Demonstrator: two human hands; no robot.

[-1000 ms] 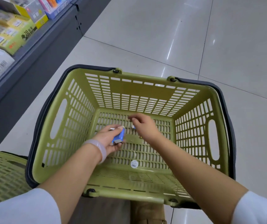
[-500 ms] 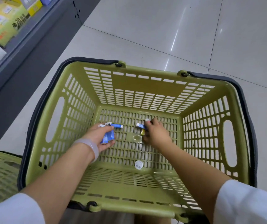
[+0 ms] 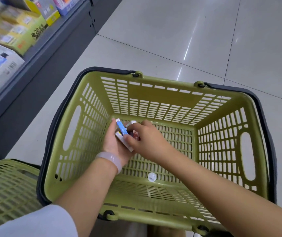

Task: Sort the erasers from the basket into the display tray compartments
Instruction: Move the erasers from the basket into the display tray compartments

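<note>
Several erasers [image 3: 123,134] are stacked loosely in the cupped left hand [image 3: 115,144], and that pile looks like the weak spot. The boxes lie at odd angles, a blue one on top jutting past the fingertips, so a nudge from the other hand could tip one out, and a small piece might then wedge in the slotted floor of the basket [image 3: 176,141] just below the palm. Lifting both hands out together would raise the same risk, since the pile has no wall on its far side.

The left hand lies palm up, fingers half curled around the pile, cradling more than clamping. The right hand [image 3: 147,137] sits over the pile, touching it, thumb and fingers bent and pinching what seems to be a small reddish piece against the stack. How firmly it holds cannot be judged, as its own knuckles hide the fingertips. No loose eraser shows on the basket floor near the hands. No display tray is in view; a shelf [image 3: 39,53] of blurred boxes runs well off to the left of both hands.
</note>
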